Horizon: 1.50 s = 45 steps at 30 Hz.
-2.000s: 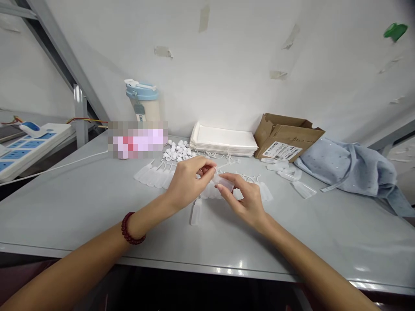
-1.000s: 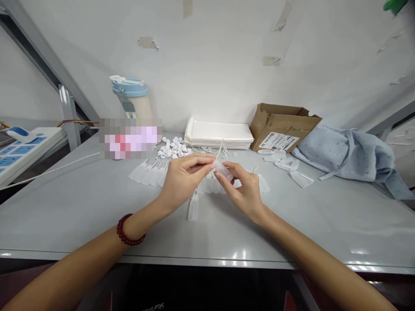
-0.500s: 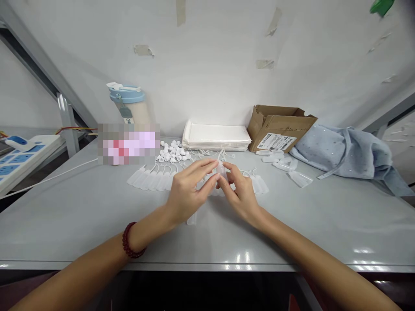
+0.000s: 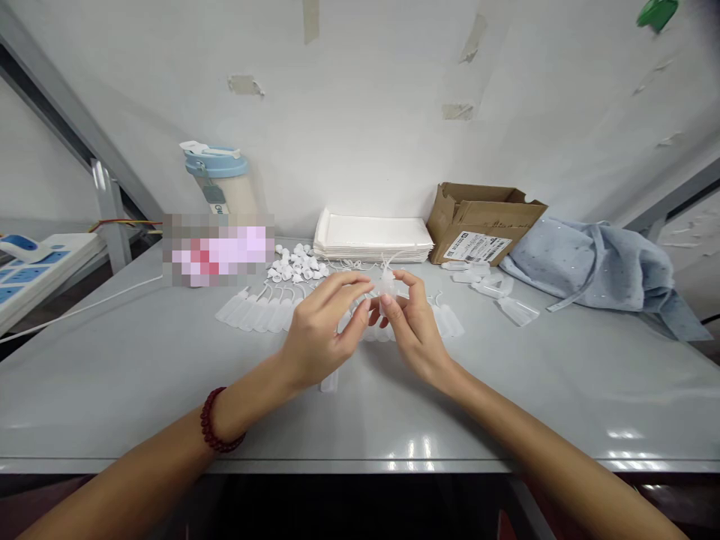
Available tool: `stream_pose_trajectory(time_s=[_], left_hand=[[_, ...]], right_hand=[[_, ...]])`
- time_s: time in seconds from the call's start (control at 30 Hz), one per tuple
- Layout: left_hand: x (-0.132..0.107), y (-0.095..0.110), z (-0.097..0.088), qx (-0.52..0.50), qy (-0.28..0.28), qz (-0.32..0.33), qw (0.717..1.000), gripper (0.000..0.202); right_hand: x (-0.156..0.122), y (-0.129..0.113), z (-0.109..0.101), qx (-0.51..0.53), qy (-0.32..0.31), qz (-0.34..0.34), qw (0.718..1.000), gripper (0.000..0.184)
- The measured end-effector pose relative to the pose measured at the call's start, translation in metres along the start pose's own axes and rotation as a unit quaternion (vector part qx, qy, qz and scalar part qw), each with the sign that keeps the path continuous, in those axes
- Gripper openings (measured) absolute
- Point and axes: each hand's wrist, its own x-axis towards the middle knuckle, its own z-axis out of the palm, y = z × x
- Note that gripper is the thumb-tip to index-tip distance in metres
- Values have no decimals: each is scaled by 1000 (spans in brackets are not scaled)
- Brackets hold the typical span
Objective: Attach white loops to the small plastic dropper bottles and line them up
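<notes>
Box label (image 4: 478,248) in the rear (too small to read); right hand (image 4: 417,330) pinches the bottle (image 4: 388,286) upright, neck (image 4: 388,274) up, left hand (image 4: 322,328) beside, fingers (image 4: 339,282) parted

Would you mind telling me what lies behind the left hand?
Beyond the left hand, white caps show, and a row of bottles passes partly behind it. How many bottles it covers cannot be seen.

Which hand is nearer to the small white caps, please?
Left: the left hand is in front of the white caps, slightly to their right; the right hand, holding a translucent bottle, is farther right.
</notes>
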Motion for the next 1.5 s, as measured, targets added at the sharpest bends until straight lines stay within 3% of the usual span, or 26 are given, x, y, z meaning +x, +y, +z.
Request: stream_pose_trajectory(time_s=[0.07,0.17,0.3,0.47,0.6,0.83,1.0,1.13,1.33,1.5], left_hand=[[3,0,-3,-18,4,-50,999,19],[6,-2,-6,-67,-41,-120,990,26],[7,-3,-7,-127,-94,-149,976,37],[4,-2,-4,-127,-88,-120,981,49],[2,-3,0,-75,-66,-41,994,49],[1,-6,1,25,-39,64,997,44],[-2,-11,1,102,-92,117,984,40],[-2,-10,-1,108,-126,108,980,37],[6,-12,-10,25,-175,88,980,40],[13,-14,-23,-20,-249,56,967,37]], right_hand=[[1,-3,-1,59,-16,9,998,29],[1,-8,-3,151,-71,43,985,25],[3,-13,-5,243,-123,91,958,22],[5,-18,-6,311,-140,130,931,20],[7,-21,-5,330,-130,157,922,21],[9,-21,-7,267,-129,142,945,28],[7,-18,-9,163,-62,84,981,24],[6,-19,-9,142,-23,104,984,25],[7,-17,-12,222,-73,121,965,22],[7,-17,-11,256,-124,176,942,24]])
